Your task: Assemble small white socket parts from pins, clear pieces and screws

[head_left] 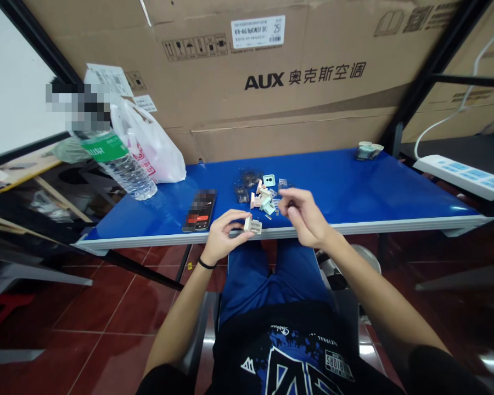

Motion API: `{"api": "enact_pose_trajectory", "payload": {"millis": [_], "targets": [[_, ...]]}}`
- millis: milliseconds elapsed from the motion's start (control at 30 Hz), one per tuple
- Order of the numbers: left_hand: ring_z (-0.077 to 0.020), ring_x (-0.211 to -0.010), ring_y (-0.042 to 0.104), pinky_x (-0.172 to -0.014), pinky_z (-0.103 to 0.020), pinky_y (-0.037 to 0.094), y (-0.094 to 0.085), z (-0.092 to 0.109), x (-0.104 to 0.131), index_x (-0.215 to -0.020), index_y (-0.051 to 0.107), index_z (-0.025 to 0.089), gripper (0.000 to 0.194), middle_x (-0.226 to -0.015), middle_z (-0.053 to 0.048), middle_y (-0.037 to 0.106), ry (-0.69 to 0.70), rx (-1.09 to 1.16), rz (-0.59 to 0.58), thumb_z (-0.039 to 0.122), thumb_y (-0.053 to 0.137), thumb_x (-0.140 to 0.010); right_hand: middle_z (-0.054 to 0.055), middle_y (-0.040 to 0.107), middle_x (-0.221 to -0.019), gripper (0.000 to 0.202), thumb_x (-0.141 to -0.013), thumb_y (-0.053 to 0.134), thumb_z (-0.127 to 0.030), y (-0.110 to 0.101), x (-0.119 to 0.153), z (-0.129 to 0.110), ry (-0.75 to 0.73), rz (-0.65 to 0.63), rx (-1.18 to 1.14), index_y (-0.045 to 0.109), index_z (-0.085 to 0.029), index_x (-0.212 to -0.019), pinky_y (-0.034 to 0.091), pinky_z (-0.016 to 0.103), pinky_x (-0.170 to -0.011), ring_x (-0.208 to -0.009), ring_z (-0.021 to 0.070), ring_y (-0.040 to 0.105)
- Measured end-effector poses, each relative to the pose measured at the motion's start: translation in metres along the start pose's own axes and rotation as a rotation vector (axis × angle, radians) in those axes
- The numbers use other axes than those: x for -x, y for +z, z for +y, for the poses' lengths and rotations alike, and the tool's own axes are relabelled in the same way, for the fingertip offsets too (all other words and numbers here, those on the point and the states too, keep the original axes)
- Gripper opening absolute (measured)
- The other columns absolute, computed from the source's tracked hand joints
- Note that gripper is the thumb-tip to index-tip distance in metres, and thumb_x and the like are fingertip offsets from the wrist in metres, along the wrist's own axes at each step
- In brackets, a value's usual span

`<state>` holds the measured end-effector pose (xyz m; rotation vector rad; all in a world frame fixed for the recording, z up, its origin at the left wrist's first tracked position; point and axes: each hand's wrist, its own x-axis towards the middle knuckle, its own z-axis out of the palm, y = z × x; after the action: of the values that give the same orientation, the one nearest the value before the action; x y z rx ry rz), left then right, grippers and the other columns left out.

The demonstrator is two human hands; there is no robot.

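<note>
Between the thumb and fingers of my left hand (226, 233) is a small cream plastic part (253, 225), held over the table's front edge. My right hand (307, 215) hovers to the right of it with fingers curled and pinched; whatever may be between the fingertips is too small to make out. Just beyond both hands lies a pile of pink parts (256, 201) and mint-green parts (267, 206). A mint-green piece with dark holes (269, 180) sits behind them, beside dark small parts (250, 177) and a clear piece (282, 183).
On the blue table (321, 175), a phone (200, 210) lies left of my hands. A water bottle (125, 167) and white plastic bag (160, 148) stand farther left. Small cups (368, 150) sit at the back right, near a power strip (465, 174). A large carton (304, 104) stands behind.
</note>
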<state>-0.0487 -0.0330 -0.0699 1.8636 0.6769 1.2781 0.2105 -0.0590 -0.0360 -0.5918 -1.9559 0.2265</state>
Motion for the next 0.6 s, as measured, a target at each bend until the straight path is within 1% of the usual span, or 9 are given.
{"api": "enact_pose_trajectory", "payload": {"millis": [33,100,200,300,433,533,600], "targets": [[-0.0228,-0.105,0.075,-0.087,-0.031,0.069,0.000,0.000,0.000,-0.117,0.078,0.018,0.040,-0.119,-0.012,0.071,-0.001,-0.004,-0.001,0.031,0.089,-0.081,0.004,0.060,-0.092,0.037,-0.108,0.034,-0.025,-0.001,-0.002,0.001,0.043,0.072,-0.056,0.038,-0.024,-0.145,0.054,0.037,-0.072,-0.078,0.0201,0.061],[-0.0223,-0.105,0.075,-0.088,-0.032,0.068,0.000,-0.001,0.000,-0.118,0.078,0.018,0.039,-0.119,-0.012,0.070,0.000,-0.007,0.000,0.030,0.088,-0.082,0.005,0.064,-0.094,0.024,-0.111,0.033,-0.031,-0.001,-0.005,0.006,0.118,0.186,-0.124,0.042,-0.025,-0.132,0.054,0.037,-0.074,-0.084,0.0205,0.065],[-0.0210,-0.103,0.075,-0.088,-0.032,0.068,0.000,-0.001,0.000,-0.118,0.077,0.017,0.039,-0.118,-0.012,0.070,0.012,-0.007,0.017,0.030,0.088,-0.082,0.007,0.070,-0.100,0.014,-0.113,0.034,-0.038,0.004,-0.007,0.015,0.193,0.291,-0.172,0.043,-0.026,-0.116,0.054,0.037,-0.077,-0.092,0.0207,0.069],[-0.0202,-0.102,0.074,-0.088,-0.031,0.067,0.001,-0.001,-0.001,-0.117,0.077,0.017,0.039,-0.117,-0.011,0.070,0.024,-0.017,0.037,0.029,0.088,-0.081,0.008,0.074,-0.102,0.017,-0.112,0.038,-0.043,0.010,-0.006,0.023,0.237,0.281,-0.194,0.041,-0.027,-0.112,0.054,0.036,-0.077,-0.091,0.0198,0.071],[-0.0227,-0.104,0.075,-0.087,-0.034,0.068,0.001,-0.002,-0.001,-0.115,0.076,0.017,0.039,-0.115,-0.012,0.071,0.049,-0.016,0.071,0.032,0.088,-0.082,0.009,0.076,-0.105,0.020,-0.111,0.043,-0.045,0.013,-0.005,0.027,0.274,0.234,-0.223,0.044,-0.025,-0.112,0.057,0.039,-0.086,-0.101,0.0209,0.074],[-0.0245,-0.104,0.075,-0.088,-0.037,0.067,-0.001,-0.005,0.000,-0.115,0.075,0.018,0.039,-0.114,-0.011,0.072,0.111,0.002,0.125,0.035,0.087,-0.082,0.009,0.077,-0.106,0.018,-0.110,0.048,-0.042,0.008,-0.007,0.026,0.309,0.227,-0.245,0.051,-0.024,-0.111,0.058,0.040,-0.091,-0.103,0.0209,0.075],[-0.0241,-0.104,0.076,-0.088,-0.036,0.067,-0.002,-0.006,-0.001,-0.115,0.075,0.019,0.038,-0.114,-0.011,0.072,0.146,0.018,0.139,0.032,0.088,-0.082,0.009,0.077,-0.110,0.018,-0.108,0.052,-0.039,0.001,-0.008,0.025,0.324,0.226,-0.189,0.059,-0.022,-0.112,0.059,0.039,-0.089,-0.104,0.0214,0.074]]}}
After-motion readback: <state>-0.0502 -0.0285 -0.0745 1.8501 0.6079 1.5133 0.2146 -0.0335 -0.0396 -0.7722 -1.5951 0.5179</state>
